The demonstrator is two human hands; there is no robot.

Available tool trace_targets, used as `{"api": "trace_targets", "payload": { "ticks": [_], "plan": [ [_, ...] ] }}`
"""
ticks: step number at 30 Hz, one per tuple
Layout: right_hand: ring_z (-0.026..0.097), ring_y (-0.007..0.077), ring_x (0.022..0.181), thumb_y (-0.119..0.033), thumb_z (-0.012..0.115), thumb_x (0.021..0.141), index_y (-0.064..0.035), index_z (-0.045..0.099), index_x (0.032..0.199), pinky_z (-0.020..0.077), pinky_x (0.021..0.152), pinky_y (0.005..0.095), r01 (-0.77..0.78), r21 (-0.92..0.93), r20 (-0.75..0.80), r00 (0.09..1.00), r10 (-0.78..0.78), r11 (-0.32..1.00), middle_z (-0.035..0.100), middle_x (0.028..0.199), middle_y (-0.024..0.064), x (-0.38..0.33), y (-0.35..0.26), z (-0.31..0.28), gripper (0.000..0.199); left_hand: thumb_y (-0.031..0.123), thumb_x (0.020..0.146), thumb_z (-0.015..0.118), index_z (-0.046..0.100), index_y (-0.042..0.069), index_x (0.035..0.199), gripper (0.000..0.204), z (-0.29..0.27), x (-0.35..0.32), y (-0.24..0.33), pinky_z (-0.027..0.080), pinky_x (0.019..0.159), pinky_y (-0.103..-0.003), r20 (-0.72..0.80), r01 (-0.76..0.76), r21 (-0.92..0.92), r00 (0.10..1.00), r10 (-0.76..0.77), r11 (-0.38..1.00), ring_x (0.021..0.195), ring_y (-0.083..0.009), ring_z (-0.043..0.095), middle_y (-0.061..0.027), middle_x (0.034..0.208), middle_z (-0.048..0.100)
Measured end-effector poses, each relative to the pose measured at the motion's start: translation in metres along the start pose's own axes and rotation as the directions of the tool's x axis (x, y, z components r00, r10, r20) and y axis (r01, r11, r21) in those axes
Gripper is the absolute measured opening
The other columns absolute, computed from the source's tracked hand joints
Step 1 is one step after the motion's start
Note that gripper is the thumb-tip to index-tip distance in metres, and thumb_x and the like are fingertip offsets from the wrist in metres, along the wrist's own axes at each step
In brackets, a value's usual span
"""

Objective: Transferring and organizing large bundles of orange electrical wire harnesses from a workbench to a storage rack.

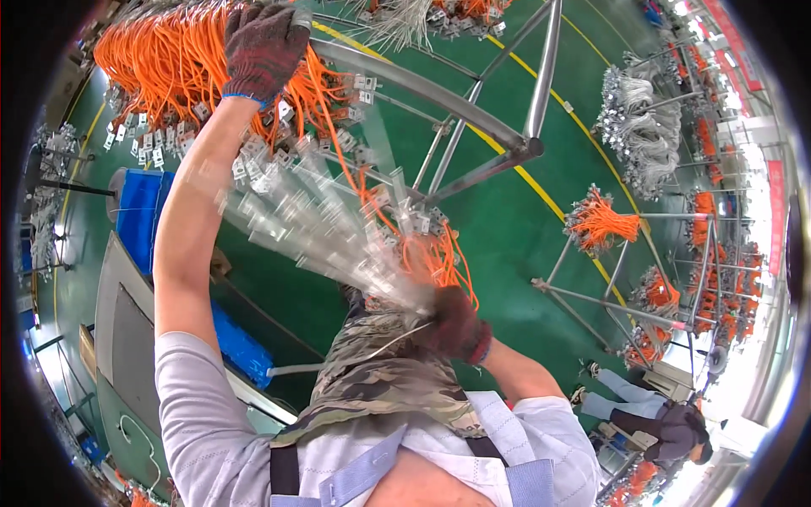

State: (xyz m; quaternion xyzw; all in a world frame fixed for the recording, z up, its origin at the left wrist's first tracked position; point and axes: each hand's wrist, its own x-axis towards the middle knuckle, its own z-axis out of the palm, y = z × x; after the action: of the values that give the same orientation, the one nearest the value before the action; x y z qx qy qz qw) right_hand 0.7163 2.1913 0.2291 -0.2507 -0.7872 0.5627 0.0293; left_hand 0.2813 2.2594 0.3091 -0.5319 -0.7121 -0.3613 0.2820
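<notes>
We find the two gloved hands well apart, on different sides of the metal tube (439,97) of the rack. The left hand (267,49) is at the tube's left, atop a thick row of orange cables (165,63) that hangs with pale connectors at its lower ends; we cannot tell whether its fingers are closed on these or merely rest there. The right hand (456,325), on the wearer's side of the tube, is clenched around the gathered end of a pale bundle (338,245). We note that this bundle fans out, smeared by motion blur, toward the left forearm. A single grey cable (296,369) lies across the camouflage apron (380,397), nearer the wearer than the tube. A smaller orange bunch (443,253) hangs between the tube and the right hand.

Left of the tube, we record a blue bin (139,211). To its right, we see grey cable bundles (642,118), a second frame (583,297) bearing orange bundles, and, farther toward the wearer's side, a person (667,422).
</notes>
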Motion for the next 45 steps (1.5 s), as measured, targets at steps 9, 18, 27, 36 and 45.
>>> {"api": "trace_targets", "payload": {
  "ticks": [9,18,27,36,45],
  "plan": [
    [0.059,0.0082,0.061,0.002,0.067,0.088,0.0012,0.072,0.102,0.045,0.051,0.0243,-0.133,0.479,-0.139,0.965,0.224,0.868,0.067,0.077,0.0019,-0.013,-0.064,-0.047,0.015,0.035,0.089,0.076,0.061,0.006,0.126,0.049,-0.026,-0.16,0.086,0.055,0.081,-0.046,0.104,0.323,-0.214,0.946,-0.307,0.922,0.095,-0.0364,0.068,-0.0184,0.115,0.067],
    [0.063,0.0102,0.066,-0.006,0.069,0.09,-0.0028,0.074,0.105,0.0509,0.054,0.0261,-0.16,0.618,-0.031,0.973,0.227,0.769,0.071,0.086,0.0042,-0.007,-0.068,-0.05,0.015,0.02,0.089,0.066,0.072,0.005,0.099,0.019,-0.038,-0.19,0.123,0.054,0.076,-0.048,0.635,0.636,-0.253,0.678,-0.371,0.729,0.091,-0.0423,0.067,-0.0203,0.094,0.068],
    [0.061,0.0139,0.054,-0.008,0.063,0.093,-0.0017,0.072,0.112,0.0485,0.043,0.03,-0.212,0.6,-0.051,0.952,0.301,0.772,0.066,0.076,0.0024,0.014,-0.071,-0.035,0.021,0.027,0.087,0.077,0.077,0.006,0.108,0.029,-0.078,-0.237,0.073,0.057,0.085,-0.041,0.764,0.803,-0.254,0.508,-0.398,0.539,0.094,-0.0276,0.075,-0.0174,0.104,0.076],
    [0.063,0.0128,0.062,-0.009,0.071,0.095,-0.003,0.066,0.114,0.0465,0.042,0.0265,-0.016,0.765,-0.211,0.939,0.273,0.644,0.072,0.086,0.009,0.027,-0.112,-0.061,0.021,0.005,0.071,0.07,0.07,0.01,0.09,0.02,-0.123,-0.243,0.15,0.052,0.087,-0.049,0.63,0.034,-0.367,0.744,0.221,0.93,0.106,-0.0358,0.06,-0.013,0.102,0.066],
    [0.064,0.016,0.057,-0.007,0.069,0.094,-0.0019,0.067,0.108,0.0472,0.042,0.0269,0.07,0.798,-0.269,0.93,0.249,0.599,0.07,0.082,0.0085,0.028,-0.106,-0.051,0.015,0.027,0.09,0.072,0.052,0.005,0.148,0.065,-0.143,-0.209,0.196,0.054,0.099,-0.045,0.975,0.807,-0.212,0.215,0.061,0.552,0.117,-0.0364,0.068,-0.0226,0.127,0.069]
  ]
}}
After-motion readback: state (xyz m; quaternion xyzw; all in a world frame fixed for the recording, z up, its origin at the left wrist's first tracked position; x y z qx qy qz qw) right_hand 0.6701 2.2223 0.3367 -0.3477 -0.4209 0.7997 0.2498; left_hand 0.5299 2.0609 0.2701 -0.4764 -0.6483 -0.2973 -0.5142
